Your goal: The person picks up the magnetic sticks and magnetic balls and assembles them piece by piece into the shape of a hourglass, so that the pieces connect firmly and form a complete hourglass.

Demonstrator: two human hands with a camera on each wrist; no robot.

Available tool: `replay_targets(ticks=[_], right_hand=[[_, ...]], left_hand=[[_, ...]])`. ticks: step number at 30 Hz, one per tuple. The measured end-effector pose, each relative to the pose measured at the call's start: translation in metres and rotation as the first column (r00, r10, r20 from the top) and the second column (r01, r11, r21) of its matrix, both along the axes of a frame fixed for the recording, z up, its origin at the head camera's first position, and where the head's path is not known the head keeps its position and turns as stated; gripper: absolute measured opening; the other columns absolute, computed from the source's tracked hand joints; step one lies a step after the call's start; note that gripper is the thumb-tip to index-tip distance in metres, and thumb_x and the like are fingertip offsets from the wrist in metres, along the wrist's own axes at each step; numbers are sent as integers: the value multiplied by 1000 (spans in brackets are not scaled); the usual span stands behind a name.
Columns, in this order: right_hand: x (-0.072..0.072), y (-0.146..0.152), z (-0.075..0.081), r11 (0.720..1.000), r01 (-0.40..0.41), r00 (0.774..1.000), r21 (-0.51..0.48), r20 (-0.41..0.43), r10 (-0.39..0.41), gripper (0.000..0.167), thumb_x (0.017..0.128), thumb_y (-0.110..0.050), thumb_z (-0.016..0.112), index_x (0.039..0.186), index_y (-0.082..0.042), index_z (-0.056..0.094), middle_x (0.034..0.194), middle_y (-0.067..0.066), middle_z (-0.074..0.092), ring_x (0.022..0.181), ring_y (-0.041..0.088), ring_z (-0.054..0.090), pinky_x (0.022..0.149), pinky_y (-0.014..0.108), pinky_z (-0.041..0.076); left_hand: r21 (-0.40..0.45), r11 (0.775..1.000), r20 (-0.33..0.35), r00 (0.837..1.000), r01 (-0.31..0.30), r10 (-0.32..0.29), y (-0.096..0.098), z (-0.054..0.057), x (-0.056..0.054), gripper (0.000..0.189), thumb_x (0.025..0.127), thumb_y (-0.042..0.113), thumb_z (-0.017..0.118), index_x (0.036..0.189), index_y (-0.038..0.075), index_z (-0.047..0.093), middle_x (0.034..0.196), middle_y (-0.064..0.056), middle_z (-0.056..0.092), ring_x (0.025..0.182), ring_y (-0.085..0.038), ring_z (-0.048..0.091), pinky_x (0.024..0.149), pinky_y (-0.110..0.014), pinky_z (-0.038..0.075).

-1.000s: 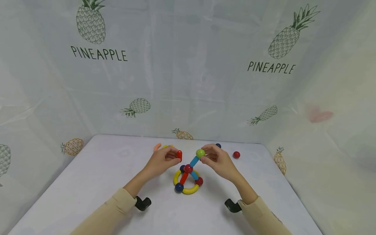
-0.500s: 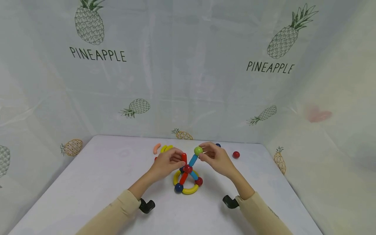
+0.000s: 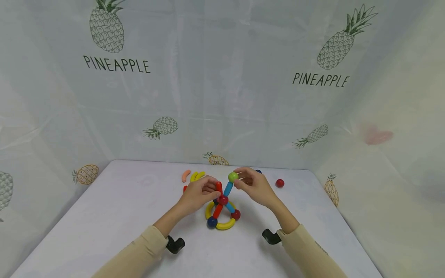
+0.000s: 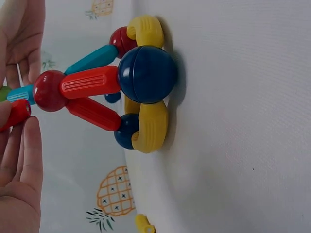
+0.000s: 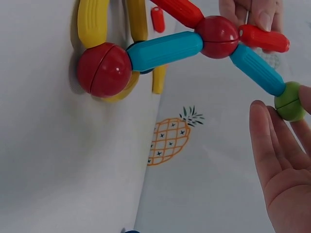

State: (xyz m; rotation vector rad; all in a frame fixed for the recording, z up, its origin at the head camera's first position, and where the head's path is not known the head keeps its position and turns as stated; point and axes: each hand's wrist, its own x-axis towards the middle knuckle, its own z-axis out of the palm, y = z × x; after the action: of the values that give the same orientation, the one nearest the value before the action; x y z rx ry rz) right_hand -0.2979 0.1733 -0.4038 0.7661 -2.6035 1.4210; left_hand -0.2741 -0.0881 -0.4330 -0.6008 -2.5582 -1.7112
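A magnetic construction of balls and rods stands on the white table. Curved yellow rods (image 3: 226, 225) and balls form its base ring, and straight red and blue rods lean up to a central red ball (image 4: 49, 91). From that ball an upper blue rod (image 5: 257, 69) slants up to a green ball (image 3: 233, 177), which my right hand (image 3: 257, 189) pinches between thumb and fingers. My left hand (image 3: 197, 195) pinches a short red rod (image 5: 265, 39), its lower end right beside the central ball; whether they touch I cannot tell.
Behind the left hand lie loose yellow curved rods (image 3: 197, 176), an orange curved rod (image 3: 185, 176) and a partly hidden red piece (image 3: 185, 189). A loose red ball (image 3: 279, 183) and a dark blue ball (image 3: 259, 171) sit at the back right. A pineapple-print curtain hangs behind the table.
My left hand has carried the red rod right and down to the central ball. The right hand has shifted the green ball slightly left and up, so the upper blue rod stands steeper.
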Motion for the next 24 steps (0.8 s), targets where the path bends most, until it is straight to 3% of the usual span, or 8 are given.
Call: replay_targets(ticks=[14,24], right_hand=[[2,1,-1,1000,-8,1000,-25,-1,8,40,102,-24,75,139,-15,63,120,4,77,98,16,77,90,33,63],[1,3,-1,1000,-16,1000,-24,-9,16,40,102,-26,74,139,-16,63,119,4,77,97,17,76,89,32,63]], left_hand=[[-2,1000,7,1000,12,-12,4,-7,-4,26,97,21,80,119,18,66,107,2,73,100,-17,70,87,-27,62],[-3,998,-13,998,55,-55,3,-6,-3,24,97,19,80,118,18,68,106,2,74,101,-16,71,88,-25,61]])
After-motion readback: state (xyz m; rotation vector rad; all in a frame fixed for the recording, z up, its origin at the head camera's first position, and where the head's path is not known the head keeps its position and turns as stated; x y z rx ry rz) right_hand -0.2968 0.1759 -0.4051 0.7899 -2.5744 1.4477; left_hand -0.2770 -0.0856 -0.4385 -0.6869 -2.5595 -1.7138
